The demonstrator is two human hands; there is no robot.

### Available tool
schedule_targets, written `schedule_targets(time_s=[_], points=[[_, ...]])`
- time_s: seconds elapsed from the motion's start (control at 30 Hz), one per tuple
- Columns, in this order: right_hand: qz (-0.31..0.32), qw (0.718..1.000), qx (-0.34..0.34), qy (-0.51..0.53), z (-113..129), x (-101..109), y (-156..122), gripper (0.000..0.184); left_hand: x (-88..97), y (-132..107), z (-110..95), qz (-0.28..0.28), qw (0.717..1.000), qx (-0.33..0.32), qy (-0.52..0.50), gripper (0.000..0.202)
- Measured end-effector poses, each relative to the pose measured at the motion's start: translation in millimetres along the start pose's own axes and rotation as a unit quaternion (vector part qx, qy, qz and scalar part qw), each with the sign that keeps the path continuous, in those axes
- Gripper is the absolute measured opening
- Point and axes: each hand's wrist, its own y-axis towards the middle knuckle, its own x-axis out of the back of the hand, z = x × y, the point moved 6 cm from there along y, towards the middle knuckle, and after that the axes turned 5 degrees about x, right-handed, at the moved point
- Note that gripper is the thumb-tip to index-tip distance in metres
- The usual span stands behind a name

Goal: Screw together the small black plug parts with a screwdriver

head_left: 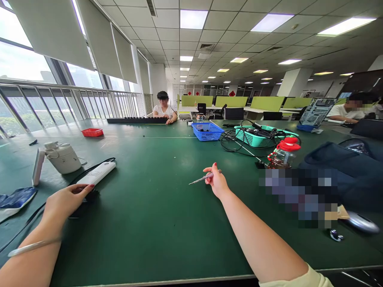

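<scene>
My right hand (217, 181) is closed around a thin clear-handled screwdriver (201, 179) whose tip points left, just above the green table (155, 223). My left hand (64, 201) lies at the left with fingers curled over a small black object (86, 199) that it mostly hides. A white power strip (97, 172) with a black cord lies just beyond that hand. A bangle sits on my left wrist.
A white kettle-like jar (62, 157) and a red tray (92, 132) stand at the left. A blue basket (207, 130), a teal basket with cables (257, 137) and a red-lidded bottle (284, 153) are farther back. Dark bags lie at right. People sit at the far end and right.
</scene>
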Motion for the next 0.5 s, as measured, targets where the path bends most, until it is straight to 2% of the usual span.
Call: schedule_targets(time_s=[0.33,0.5], points=[[-0.004,1.000,0.001,-0.001,-0.8,1.1,0.4,0.067,-5.3,-0.3,-7.8,-0.010,0.999,-0.030,0.041,0.061],[0.001,1.000,0.004,-0.002,0.2,-0.1,-0.3,0.066,-4.8,-4.1,-10.8,0.004,0.998,-0.040,0.052,0.071]])
